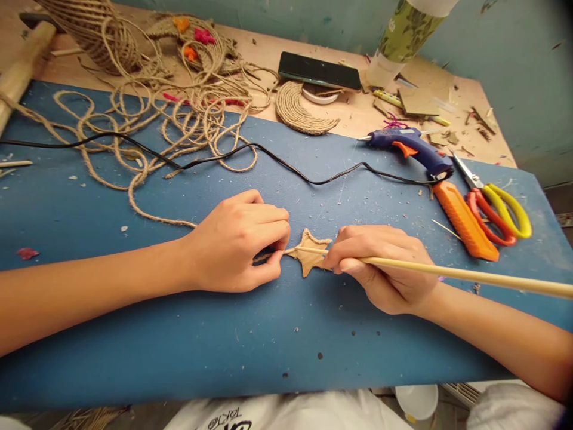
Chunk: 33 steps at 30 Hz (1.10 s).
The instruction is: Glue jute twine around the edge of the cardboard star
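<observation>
Left hand (237,242), frame centre: fingers curled nearly closed, thumb and forefinger pinching a jute twine (147,128) end against the star's left point. Right hand (380,266), just right of centre: fingers clenched around a long wooden stick (470,276) whose tip lay across the star. Cardboard star (308,254): small, tan, flat on the mat between both hands. Blue mat (224,334) covered the wooden bench; glue gun (409,146), orange cutter (465,221) and scissors (496,206) lay at right, before a teal wall.
</observation>
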Each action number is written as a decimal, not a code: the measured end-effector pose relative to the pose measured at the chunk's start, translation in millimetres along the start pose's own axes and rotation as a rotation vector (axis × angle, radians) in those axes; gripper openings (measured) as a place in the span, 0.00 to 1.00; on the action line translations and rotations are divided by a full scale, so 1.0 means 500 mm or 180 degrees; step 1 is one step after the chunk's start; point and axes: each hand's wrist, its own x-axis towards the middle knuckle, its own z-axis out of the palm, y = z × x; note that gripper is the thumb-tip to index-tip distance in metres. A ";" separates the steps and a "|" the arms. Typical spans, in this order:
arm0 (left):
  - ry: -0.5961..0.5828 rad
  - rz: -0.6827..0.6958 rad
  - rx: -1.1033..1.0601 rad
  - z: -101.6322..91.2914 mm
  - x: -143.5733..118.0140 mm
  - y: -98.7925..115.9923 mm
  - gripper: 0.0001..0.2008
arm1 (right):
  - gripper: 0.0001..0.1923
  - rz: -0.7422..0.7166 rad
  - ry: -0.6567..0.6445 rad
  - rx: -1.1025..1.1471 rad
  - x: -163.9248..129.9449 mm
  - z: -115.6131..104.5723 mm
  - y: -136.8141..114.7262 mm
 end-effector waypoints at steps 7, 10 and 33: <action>-0.0105 -0.0048 0.0023 -0.010 0.007 0.004 0.07 | 0.09 -0.0006 -0.0121 -0.0062 0.000 -0.004 -0.001; -0.0116 -0.0045 0.0021 -0.012 0.007 0.006 0.07 | 0.08 -0.0040 -0.0078 -0.0045 -0.002 -0.002 -0.001; -0.0106 0.0022 0.0108 -0.012 0.006 0.004 0.07 | 0.09 -0.0177 -0.0167 -0.0187 0.000 0.009 -0.009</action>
